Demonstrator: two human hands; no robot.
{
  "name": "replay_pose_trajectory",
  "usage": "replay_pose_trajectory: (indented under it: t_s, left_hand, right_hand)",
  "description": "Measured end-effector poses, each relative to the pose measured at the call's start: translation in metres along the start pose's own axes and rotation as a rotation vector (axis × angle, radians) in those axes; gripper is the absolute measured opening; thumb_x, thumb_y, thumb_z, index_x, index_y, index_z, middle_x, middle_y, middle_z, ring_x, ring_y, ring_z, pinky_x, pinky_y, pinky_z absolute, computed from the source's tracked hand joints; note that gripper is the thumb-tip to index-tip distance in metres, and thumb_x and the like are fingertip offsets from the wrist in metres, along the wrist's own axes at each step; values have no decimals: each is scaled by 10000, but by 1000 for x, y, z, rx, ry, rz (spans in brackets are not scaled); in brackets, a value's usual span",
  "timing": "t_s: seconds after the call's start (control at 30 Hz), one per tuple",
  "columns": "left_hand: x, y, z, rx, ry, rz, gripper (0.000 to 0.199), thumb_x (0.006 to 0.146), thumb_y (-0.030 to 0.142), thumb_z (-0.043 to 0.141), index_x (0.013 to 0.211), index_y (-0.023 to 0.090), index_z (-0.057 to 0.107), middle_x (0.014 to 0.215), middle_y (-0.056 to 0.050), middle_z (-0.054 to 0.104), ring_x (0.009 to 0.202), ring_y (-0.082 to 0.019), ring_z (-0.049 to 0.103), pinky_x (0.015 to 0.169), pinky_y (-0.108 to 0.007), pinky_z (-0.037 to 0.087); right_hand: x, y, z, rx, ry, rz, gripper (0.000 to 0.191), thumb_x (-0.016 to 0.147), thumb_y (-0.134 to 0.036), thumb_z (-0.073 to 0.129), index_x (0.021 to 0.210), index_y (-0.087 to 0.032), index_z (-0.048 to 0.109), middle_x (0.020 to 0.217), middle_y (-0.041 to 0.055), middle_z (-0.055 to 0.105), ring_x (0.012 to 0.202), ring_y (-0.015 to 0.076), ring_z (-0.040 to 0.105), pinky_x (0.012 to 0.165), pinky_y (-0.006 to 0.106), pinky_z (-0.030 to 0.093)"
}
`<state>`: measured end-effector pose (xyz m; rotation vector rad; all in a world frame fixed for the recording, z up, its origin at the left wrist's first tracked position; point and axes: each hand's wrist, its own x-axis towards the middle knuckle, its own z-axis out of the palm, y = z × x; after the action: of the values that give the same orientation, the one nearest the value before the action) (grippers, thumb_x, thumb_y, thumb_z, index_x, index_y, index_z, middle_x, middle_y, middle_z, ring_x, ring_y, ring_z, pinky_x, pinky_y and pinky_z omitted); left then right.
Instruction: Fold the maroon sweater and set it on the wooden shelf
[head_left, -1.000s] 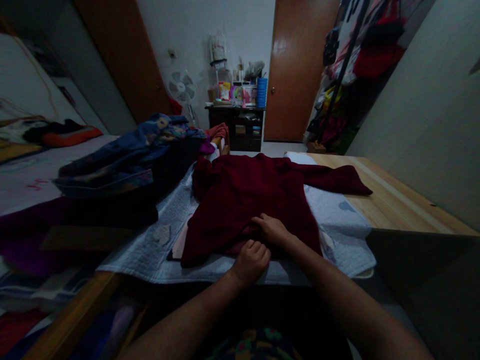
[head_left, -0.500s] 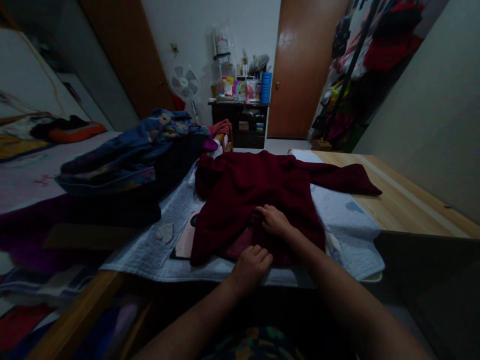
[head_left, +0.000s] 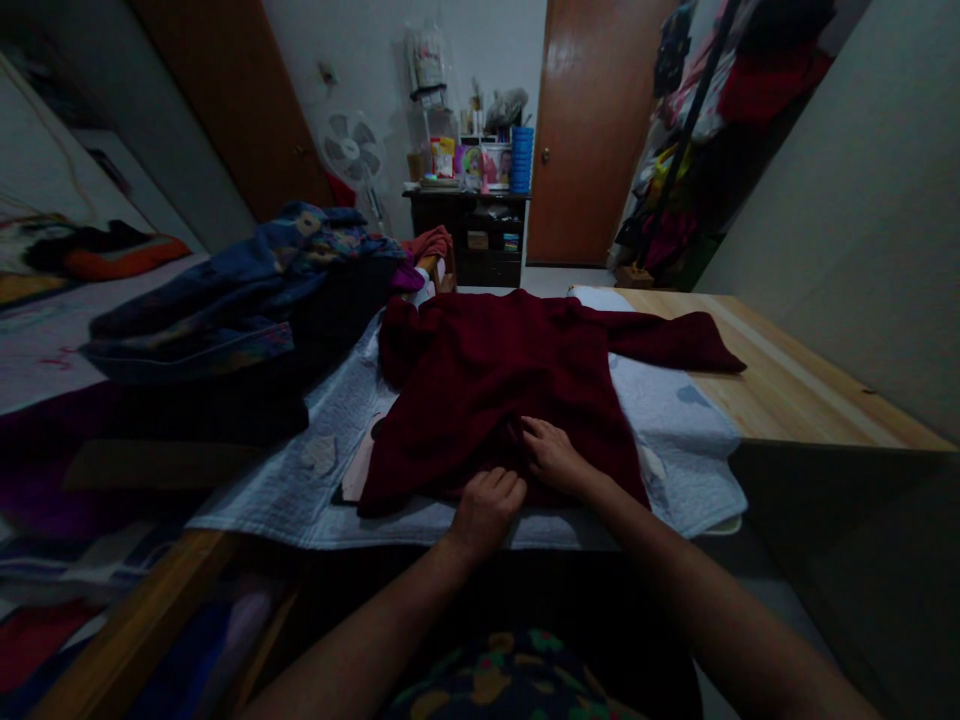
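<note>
A dark red long-sleeved garment (head_left: 495,360) is spread over a pale quilted cloth (head_left: 322,500), one sleeve stretched out to the right across a wooden surface. My left hand (head_left: 491,505) is closed on the garment's lower edge near its middle. Slightly higher and to the right, my right hand (head_left: 551,452) pinches a raised fold of the same garment. The fingertips of both hands are partly hidden in the dark fabric. A pink flat item (head_left: 360,465) shows from under the garment's lower left corner.
Piled clothes (head_left: 225,300) lie on the left, beside a wooden rail (head_left: 142,620). The light wooden tabletop (head_left: 795,375) extends to the right. Farther back are a fan (head_left: 352,150), a dark shelf (head_left: 465,240) with items on it, a brown door (head_left: 592,140) and hanging clothes (head_left: 772,85).
The view has shifted slightly. The garment's lower opening, where a lighter red inside showed, now looks mostly covered by fabric. Both hands stay on the garment.
</note>
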<state>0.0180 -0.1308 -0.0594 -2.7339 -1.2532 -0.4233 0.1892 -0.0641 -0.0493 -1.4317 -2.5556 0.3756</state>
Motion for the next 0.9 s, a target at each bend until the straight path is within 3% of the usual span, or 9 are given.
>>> replay_pose_trajectory:
  t_s: [0.07, 0.13, 0.3, 0.37, 0.5, 0.67, 0.77, 0.9]
  left_hand:
    - [1, -4, -8, 14, -9, 36, 100, 905, 173, 501, 950, 165, 591, 922, -65, 626, 890, -216, 555, 754, -349, 449]
    - [1, -8, -17, 33, -20, 64, 89, 904, 183, 508, 932, 166, 590, 923, -65, 623, 892, -219, 552, 756, -355, 441]
    - [-6, -14, -26, 95, -75, 80, 72, 891, 178, 521, 873, 169, 590, 876, -61, 607, 830, -216, 544, 713, -352, 424]
    - [-12, -11, -22, 105, -106, 64, 63, 879, 173, 536, 847, 166, 590, 858, -61, 604, 810, -215, 543, 692, -347, 419]
    - [-19, -3, -10, 107, -128, 14, 44, 868, 170, 557, 886, 162, 596, 867, -59, 610, 821, -219, 550, 683, -340, 420]
    - [-28, 1, -5, 144, -77, 2, 147, 888, 198, 552, 1026, 186, 602, 904, -41, 644, 812, -205, 561, 690, -345, 423]
    - [-34, 3, -2, 204, -8, 40, 183, 900, 204, 537, 1065, 196, 617, 1089, -71, 654, 911, -211, 560, 775, -373, 426]
    - [-35, 3, -1, 207, 38, 125, 254, 938, 207, 463, 1145, 237, 607, 1366, -54, 535, 1133, -209, 504, 958, -389, 367]
  right_hand:
    - [3, -3, -6, -82, -10, 9, 347, 896, -177, 440, 1215, -212, 573, 1286, 127, 519, 1127, 240, 501, 923, 364, 408]
    - [5, -3, -14, -157, -25, 21, 335, 919, -189, 417, 1197, -251, 594, 1164, 106, 558, 982, 215, 535, 818, 313, 432]
    - [4, 5, -36, -271, 117, 55, 459, 936, -211, 400, 1380, -316, 455, 1123, 117, 531, 943, 247, 498, 731, 320, 413]
    - [0, 6, -38, -285, 137, 51, 473, 935, -205, 398, 1397, -297, 442, 1118, 128, 534, 943, 252, 490, 742, 328, 404]
    - [-16, 4, -27, -269, -14, -85, 509, 904, -194, 454, 1405, -288, 438, 1153, 115, 560, 964, 241, 496, 806, 335, 391]
    - [-42, 6, -14, -274, -50, -95, 547, 872, -161, 487, 1398, -303, 439, 1368, 87, 484, 1108, 240, 482, 910, 354, 367]
    - [-48, 4, -11, -290, -41, -67, 541, 879, -148, 470, 1401, -284, 437, 1434, 91, 435, 1166, 248, 466, 949, 370, 353]
    - [-49, -7, -9, -282, -12, -35, 492, 889, -193, 480, 1375, -265, 474, 1419, 99, 455, 1155, 267, 470, 950, 392, 361]
